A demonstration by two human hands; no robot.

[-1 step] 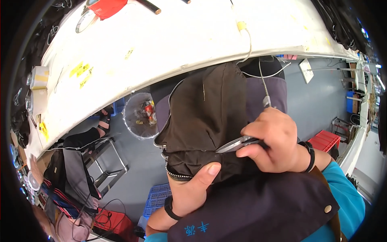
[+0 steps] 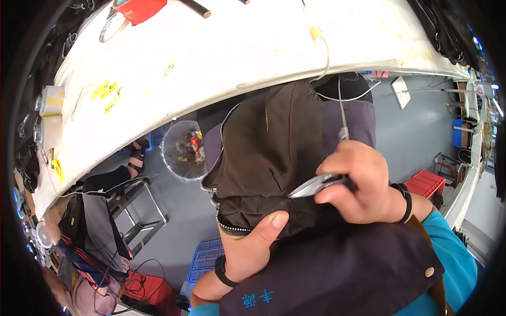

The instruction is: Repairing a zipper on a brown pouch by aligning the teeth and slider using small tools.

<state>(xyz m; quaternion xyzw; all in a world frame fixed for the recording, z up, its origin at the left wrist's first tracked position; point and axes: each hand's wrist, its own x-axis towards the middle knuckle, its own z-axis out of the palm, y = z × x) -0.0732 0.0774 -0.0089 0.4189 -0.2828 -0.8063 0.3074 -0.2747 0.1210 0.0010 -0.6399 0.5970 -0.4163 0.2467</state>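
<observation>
A dark brown fabric piece [image 2: 253,147], with a metal-toothed zipper [image 2: 212,179] along its left edge, lies over my lap against the table edge. My left hand [image 2: 253,247] grips its near end, thumb on top and the fingers hidden beneath the cloth. Closed round a pair of thread snips [image 2: 313,185], my right hand [image 2: 361,181] holds the blades pointing left, tips at the cloth near a seam. A pale cord [image 2: 341,108] runs from the table edge down to that hand. One loose thread [image 2: 266,118] shows on the upper part of the fabric.
Ahead stretches a white table [image 2: 221,58] bearing yellow tape scraps and a red container [image 2: 139,10]. A clear waste bin [image 2: 182,152] stands under its edge. To the left, another person [image 2: 100,210] is beside a metal-framed stool [image 2: 142,210]. Red crates [image 2: 426,183] and blue crates [image 2: 205,258] sit on the floor.
The snips have shifted slightly right and turned in my right hand, so their blades look broader. The cord's lower end moved a little left. My left hand and the fabric stay put.
</observation>
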